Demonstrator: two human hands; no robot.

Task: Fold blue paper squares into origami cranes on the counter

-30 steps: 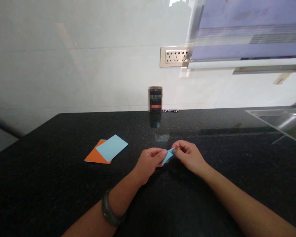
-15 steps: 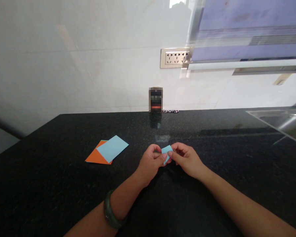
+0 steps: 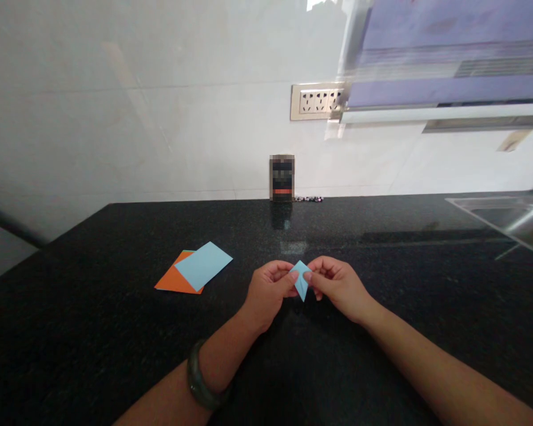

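Note:
Between my hands is a small light-blue folded paper (image 3: pixel 301 285), kite-shaped with its narrow point toward me. My left hand (image 3: pixel 270 290) pinches its left edge, thumb on the front face. On the opposite edge, my right hand (image 3: pixel 337 285) pinches it the same way, thumb in front. Most of the fingers behind the paper are hidden. To the left, a light-blue paper sheet (image 3: pixel 208 263) lies partly over an orange paper sheet (image 3: pixel 177 280), with a thin green edge peeking out at the top.
The work is on a black speckled countertop (image 3: pixel 115 343). Against the wall stands a dark upright object (image 3: pixel 282 177), blurred out, with a beaded strand (image 3: pixel 310 199) beside it. A metal sink (image 3: pixel 510 216) is set in at the far right. A socket panel (image 3: pixel 317 101) is on the wall.
The folded paper has turned from slanted to upright, its narrow point now facing me and more of its front showing. Both hands keep their pinch; the left has shifted slightly.

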